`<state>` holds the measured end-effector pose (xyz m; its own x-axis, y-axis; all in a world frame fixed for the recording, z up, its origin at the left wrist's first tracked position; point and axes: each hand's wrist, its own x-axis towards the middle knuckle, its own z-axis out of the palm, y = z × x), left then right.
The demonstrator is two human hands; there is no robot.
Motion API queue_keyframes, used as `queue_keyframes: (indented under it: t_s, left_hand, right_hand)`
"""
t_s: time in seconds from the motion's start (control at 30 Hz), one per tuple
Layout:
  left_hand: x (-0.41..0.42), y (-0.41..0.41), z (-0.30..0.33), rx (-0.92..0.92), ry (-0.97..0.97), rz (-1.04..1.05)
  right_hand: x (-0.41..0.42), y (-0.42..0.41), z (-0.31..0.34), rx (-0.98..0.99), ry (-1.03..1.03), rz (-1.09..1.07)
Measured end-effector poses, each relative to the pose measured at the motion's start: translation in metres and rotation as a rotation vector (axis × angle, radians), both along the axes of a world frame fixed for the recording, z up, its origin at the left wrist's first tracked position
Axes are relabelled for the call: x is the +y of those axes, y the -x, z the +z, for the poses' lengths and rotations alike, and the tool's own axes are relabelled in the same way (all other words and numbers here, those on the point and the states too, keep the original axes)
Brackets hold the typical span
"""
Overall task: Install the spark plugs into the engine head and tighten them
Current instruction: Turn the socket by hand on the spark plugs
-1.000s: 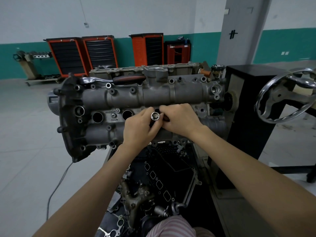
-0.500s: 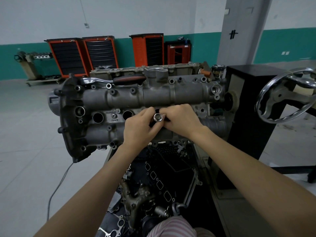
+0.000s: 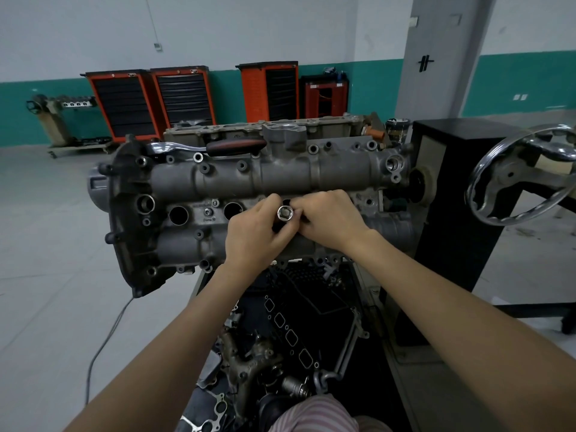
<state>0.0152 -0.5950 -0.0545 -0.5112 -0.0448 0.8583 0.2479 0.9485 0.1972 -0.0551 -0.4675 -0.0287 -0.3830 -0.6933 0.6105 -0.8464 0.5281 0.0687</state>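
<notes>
Chromed steel is catching the light between my fingers: a spark plug socket (image 3: 284,212) is pointing its open hex end back toward me, sitting at the middle of the engine head (image 3: 280,177), over the third plug well from the left. My left hand (image 3: 257,236) is curling around the socket from seven o'clock, thumb and forefinger wrapping its body. My right hand (image 3: 330,221) is closing in from four o'clock, fingertips pinching at the socket's side; what exactly they are gripping behind it is hidden by my knuckles. I cannot see any spark plug itself.

Two open plug wells (image 3: 232,210) are showing as dark round holes at nine o'clock from the socket. At eleven o'clock, a ratchet wrench (image 3: 212,147) with a black-and-red handle is lying along the top edge of the head. At three o'clock, well apart, the stand's chromed handwheel (image 3: 517,176) is standing beside a black cabinet (image 3: 452,194). At six o'clock, below the head, a tray of loose parts (image 3: 280,338) is holding gaskets and a rusty manifold. At twelve o'clock, far back, orange tool trolleys (image 3: 149,102) are lining the green-banded wall.
</notes>
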Motion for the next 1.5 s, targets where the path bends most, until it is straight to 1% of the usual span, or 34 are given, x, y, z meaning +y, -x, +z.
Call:
queue_keyframes:
  t_s: [0.13, 0.27, 0.37, 0.43, 0.53, 0.67, 0.87, 1.03, 1.1, 1.23, 1.4, 1.5]
  left_hand:
    - [-0.001, 0.000, -0.001, 0.016, 0.047, 0.007]
    - [0.000, 0.000, -0.001, 0.008, 0.001, -0.018]
    - [0.001, 0.000, -0.001, 0.007, 0.002, -0.016]
    - [0.001, 0.000, 0.000, 0.015, 0.002, 0.000]
    - [0.000, 0.001, -0.001, 0.004, -0.014, 0.026]
    - [-0.001, 0.003, -0.002, -0.006, 0.014, 0.034]
    - [0.001, 0.002, -0.001, 0.009, 0.006, -0.002]
    - [0.001, 0.002, 0.005, 0.020, 0.036, -0.046]
    - [-0.003, 0.004, 0.008, 0.038, 0.103, -0.076]
    - [-0.017, 0.014, 0.018, 0.137, 0.338, -0.023]
    - [-0.023, 0.019, 0.016, 0.215, 0.435, -0.016]
    - [-0.022, 0.020, 0.016, 0.207, 0.493, -0.002]
  right_hand:
    - [-0.001, -0.001, -0.001, 0.000, 0.021, 0.003]
    - [-0.002, -0.001, -0.001, 0.008, 0.020, -0.016]
    - [-0.001, 0.000, 0.000, 0.042, 0.011, -0.004]
    - [0.000, -0.001, 0.001, 0.035, 0.017, 0.028]
    - [0.002, -0.004, 0.000, 0.020, 0.085, 0.067]
    - [0.002, -0.005, 0.001, -0.013, 0.077, 0.033]
    - [-0.002, 0.000, -0.001, 0.026, 0.012, -0.010]
    - [0.001, 0.000, 0.000, 0.032, 0.079, 0.059]
    - [0.002, -0.002, 0.001, 0.027, 0.114, 0.100]
    - [0.002, -0.003, 0.001, 0.044, 0.189, 0.135]
    - [0.004, -0.006, 0.003, 0.044, 0.262, 0.156]
    - [0.005, -0.008, 0.005, 0.000, 0.258, 0.153]
